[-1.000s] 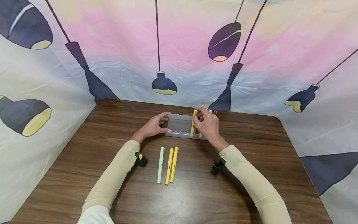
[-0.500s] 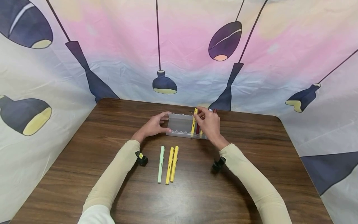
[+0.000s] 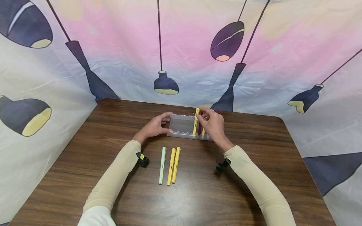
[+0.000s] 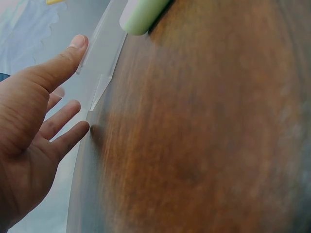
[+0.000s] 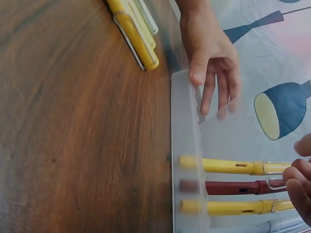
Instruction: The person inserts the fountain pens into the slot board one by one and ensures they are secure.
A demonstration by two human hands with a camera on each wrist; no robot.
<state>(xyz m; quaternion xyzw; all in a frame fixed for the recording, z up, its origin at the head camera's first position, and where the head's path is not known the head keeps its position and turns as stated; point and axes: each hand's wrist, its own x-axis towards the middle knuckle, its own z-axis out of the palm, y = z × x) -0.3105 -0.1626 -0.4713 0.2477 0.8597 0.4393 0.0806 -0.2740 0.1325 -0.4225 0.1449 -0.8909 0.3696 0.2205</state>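
A clear plastic pen rack (image 3: 181,135) with scalloped edges stands near the table's far side. My left hand (image 3: 154,127) holds its left end, thumb at the front edge and fingers toward the back. A yellow pen (image 3: 195,125) lies in the rack's slots, its cap beside the thumb and fingertips of my right hand (image 3: 214,125), which are slightly parted. Right of it come a dark red pen (image 5: 233,188), another yellow pen (image 5: 238,208) and a pale pen (image 5: 279,225). My right hand partly covers these in the head view.
Nearer on the wooden table (image 3: 192,201) lie a mint green pen (image 3: 162,166) and two yellow pens, the left one (image 3: 171,168) and the right one (image 3: 176,166) side by side. A printed cloth (image 3: 127,72) hangs behind the table.
My right hand has drawn slightly right, off the leftmost yellow pen in the rack, so more of that pen shows. My left hand and the loose pens have stayed put.
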